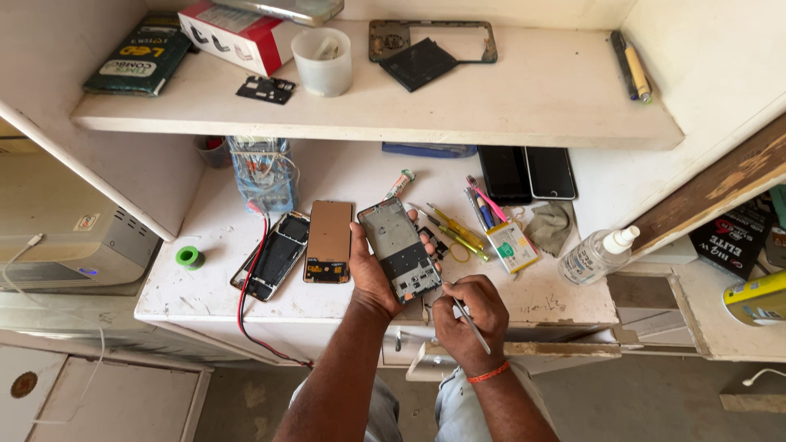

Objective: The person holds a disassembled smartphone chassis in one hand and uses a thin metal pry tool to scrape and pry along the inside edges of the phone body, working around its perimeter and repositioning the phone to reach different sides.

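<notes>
Where the picture ends at the bottom, both forearms are cut off, and a drawer front under the worktop is half hidden behind the wrists. The right hand has its fingers curled shut around a thin metal tool; the tool's tip meets the lower corner of the phone frame, though what it touches there is too small to tell. The left hand grips that grey frame from its left side, thumb over the edge, fingers hidden behind it, holding it tilted just above the worktop's front. Just left of it lies a copper-backed screen, then an opened phone with red wires trailing off the edge, and a green tape roll. To the right lie screwdrivers, a small yellow-edged packet and a clear spray bottle. Two dark phones lie further back under the shelf. On the shelf stand a white cup, a red-and-white box, partly cut off, and a flat green-and-black package.
</notes>
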{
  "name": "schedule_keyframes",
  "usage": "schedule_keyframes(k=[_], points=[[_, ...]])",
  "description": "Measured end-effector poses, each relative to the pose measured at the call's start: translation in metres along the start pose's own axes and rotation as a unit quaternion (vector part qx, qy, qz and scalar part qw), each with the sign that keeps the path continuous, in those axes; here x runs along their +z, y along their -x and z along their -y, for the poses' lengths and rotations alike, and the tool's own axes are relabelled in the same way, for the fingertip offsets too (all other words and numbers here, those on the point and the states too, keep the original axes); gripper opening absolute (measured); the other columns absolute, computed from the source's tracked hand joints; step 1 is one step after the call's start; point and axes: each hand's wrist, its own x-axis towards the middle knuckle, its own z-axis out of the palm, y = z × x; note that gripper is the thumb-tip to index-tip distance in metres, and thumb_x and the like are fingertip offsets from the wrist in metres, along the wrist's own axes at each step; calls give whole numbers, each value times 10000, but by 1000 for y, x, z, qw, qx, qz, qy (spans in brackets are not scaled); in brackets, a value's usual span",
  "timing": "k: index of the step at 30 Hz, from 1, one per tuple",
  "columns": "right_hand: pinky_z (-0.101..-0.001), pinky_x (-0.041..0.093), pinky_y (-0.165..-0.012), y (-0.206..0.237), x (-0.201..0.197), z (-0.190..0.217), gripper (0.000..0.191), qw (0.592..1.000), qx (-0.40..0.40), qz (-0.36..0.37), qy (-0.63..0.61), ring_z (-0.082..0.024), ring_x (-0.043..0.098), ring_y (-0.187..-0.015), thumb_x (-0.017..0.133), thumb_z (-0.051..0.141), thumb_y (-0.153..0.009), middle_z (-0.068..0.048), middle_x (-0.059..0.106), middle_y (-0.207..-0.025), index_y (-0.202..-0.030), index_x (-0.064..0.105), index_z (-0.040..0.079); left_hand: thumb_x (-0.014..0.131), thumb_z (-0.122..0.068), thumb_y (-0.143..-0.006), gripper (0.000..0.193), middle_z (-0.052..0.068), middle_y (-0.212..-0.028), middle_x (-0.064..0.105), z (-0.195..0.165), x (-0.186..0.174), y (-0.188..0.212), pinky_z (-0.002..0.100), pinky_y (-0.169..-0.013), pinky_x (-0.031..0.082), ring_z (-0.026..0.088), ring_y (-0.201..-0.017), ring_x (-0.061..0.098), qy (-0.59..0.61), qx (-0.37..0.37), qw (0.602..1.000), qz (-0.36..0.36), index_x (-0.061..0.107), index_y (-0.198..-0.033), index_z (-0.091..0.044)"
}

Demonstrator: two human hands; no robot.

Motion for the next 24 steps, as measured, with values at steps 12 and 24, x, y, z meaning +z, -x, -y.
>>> schedule_keyframes(k=[12, 24], points=[[-327, 558, -644, -2, -2, 0, 214, 1000, -26, -10, -4, -235, 672, -719, 686, -107, -724, -126, 657, -820, -901, 654, 10, 329, -937, -843, 1014, 149, -985, 687, -1, -1, -1, 492, -752, 623, 290, -891, 712, 14, -6, 1000, -4, 604, -1332, -92], [-317, 550, -629, 0, -1, -4, 197, 1000, -15, 1, -8, -207, 661, -700, 690, -109, -725, -115, 651, -819, -876, 650, 10, 326, -927, -852, 1001, 150, -985, 684, -1, 0, 0, 488, -753, 623, 286, -892, 712, 5, -3, 1000, -2, 608, -1325, -91]])
